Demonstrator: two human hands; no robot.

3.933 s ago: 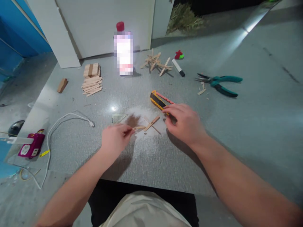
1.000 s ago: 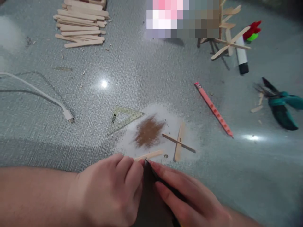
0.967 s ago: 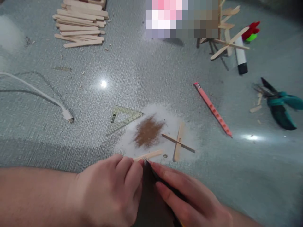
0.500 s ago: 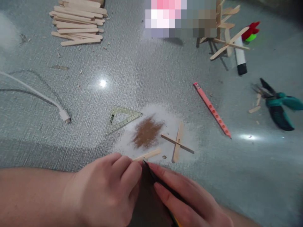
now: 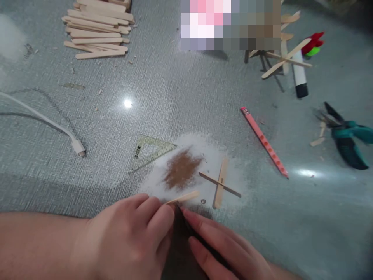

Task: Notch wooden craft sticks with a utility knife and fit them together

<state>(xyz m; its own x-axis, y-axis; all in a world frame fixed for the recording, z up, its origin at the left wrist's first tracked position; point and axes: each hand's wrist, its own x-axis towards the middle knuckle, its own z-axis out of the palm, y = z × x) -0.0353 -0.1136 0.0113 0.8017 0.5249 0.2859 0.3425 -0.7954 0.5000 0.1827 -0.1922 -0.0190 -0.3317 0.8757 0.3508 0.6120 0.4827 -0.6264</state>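
My left hand [image 5: 134, 229] is closed, its fingers pinched on a wooden craft stick [image 5: 189, 196] whose free end points right. In my right hand [image 5: 224, 243] is a dark craft knife [image 5: 201, 236], held between thumb and fingers. The knife's tip rests at the stick, close to the left fingertips. Just right of the stick lies a small round metal-looking bit [image 5: 203, 201]. Beyond it, two craft sticks form a cross [image 5: 220, 182]. Brown powder [image 5: 182, 170] sits on a white patch behind the stick.
A clear set square [image 5: 151, 151] lies left of the powder. Farther off are a craft-stick pile [image 5: 99, 35], a white cable [image 5: 78, 147], a pink pencil [image 5: 264, 142], pliers [image 5: 346, 134], a white tube with a black cap [image 5: 300, 74] and a craft-stick structure [image 5: 285, 58].
The view has shifted slightly, so things on the table appear a little lower. The hands keep nearly the same pose on the stick and knife, and the knife tip has moved slightly.
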